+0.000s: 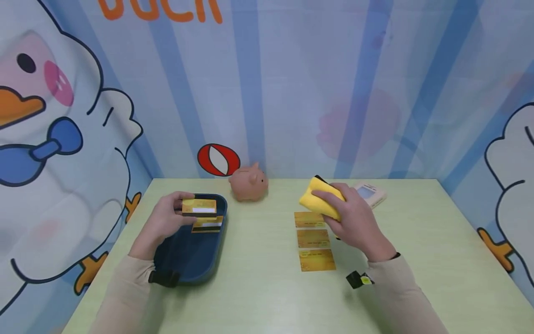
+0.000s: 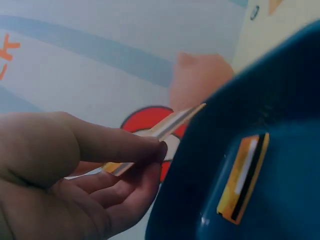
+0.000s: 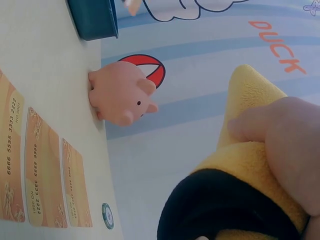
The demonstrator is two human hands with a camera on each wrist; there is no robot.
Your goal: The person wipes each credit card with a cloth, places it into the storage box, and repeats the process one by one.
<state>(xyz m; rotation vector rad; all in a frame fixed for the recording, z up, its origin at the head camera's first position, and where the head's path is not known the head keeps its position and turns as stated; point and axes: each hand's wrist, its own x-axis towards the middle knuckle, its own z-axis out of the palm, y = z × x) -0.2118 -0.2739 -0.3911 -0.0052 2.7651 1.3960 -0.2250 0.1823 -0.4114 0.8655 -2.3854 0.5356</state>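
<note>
My left hand (image 1: 160,222) pinches a gold bank card (image 1: 199,207) between thumb and fingers, its striped back showing in the head view. It is above the far end of a dark blue tray (image 1: 187,262). Inside the tray lies a second gold card (image 2: 243,177), striped side up. On the right, my right hand (image 1: 354,220) grips a bunched yellow cloth (image 1: 314,199) with a black side (image 3: 220,205), raised off the table. Three gold cards (image 1: 317,260) lie in a column left of and below that hand, number side up.
A pink piggy bank (image 1: 248,183) stands at the table's back, between tray and cloth. Behind my right hand is a pale box-like object (image 1: 371,193) with a greyish panel, partly hidden. A round chip (image 3: 107,216) lies beyond the cards. A printed curtain (image 1: 288,93) hangs behind.
</note>
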